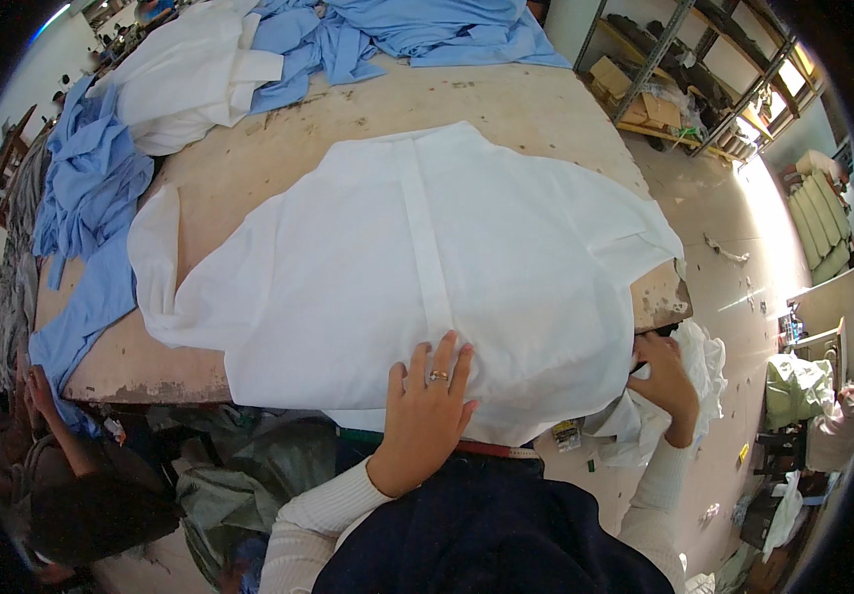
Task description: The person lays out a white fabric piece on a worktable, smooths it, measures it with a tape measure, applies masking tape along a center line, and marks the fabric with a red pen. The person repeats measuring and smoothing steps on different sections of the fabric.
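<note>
A co-worker [100, 515], at left, sits low beside the table [546, 109], one hand [41, 391] near blue cloth [95, 188] that trails over the edge; white garments [179, 89] lie heaped just beyond. At center, a white shirt [348, 247] lies spread on the table, one sleeve bent at left, its hem hanging over the near side. The wearer's left hand [427, 416], ringed, rests open and flat on the shirt near the hem. The right hand [669, 381] bends at the table's corner beside bunched white cloth [701, 366]; whether it grips anything cannot be told. A metal shelf [650, 64] stands at far right.
</note>
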Available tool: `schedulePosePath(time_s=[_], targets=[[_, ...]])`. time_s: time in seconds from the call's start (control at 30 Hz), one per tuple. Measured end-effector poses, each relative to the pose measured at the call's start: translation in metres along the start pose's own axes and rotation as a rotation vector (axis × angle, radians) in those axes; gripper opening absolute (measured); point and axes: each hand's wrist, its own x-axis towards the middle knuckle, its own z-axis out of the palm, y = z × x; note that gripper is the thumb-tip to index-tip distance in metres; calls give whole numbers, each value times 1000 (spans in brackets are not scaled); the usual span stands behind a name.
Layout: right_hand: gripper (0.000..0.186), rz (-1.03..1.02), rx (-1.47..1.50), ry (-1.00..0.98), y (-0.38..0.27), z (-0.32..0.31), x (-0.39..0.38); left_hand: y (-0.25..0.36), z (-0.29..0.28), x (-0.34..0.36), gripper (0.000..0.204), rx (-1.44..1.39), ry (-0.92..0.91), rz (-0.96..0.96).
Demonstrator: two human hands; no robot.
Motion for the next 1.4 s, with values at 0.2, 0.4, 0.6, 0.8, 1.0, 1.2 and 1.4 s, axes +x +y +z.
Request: schedulePosePath(time_s=[0.2, 0.4, 0.6, 0.8, 1.0, 1.2, 1.4], targets=[[45, 93, 298, 426, 13, -52, -54, -3, -2, 0, 58, -50, -12, 8], [51, -561, 643, 71, -40, -41, -26, -6, -45, 18, 48, -681, 80, 431], [44, -404, 1308, 353, -145, 2, 21, -25, -21, 1, 28, -863, -5, 449], [39, -477, 1041, 306, -160, 12, 31, -42, -16, -5, 26, -917, 256, 174], [48, -467, 970, 185, -177, 11, 17, -38, -19, -14, 30, -819, 197, 244], [64, -464, 999, -17, -169, 8, 5, -30, -23, -21, 37, -748, 32, 509], [66, -534, 883, 71, -149, -3, 29, -27, -16, 4, 34, -634, 72, 619]])
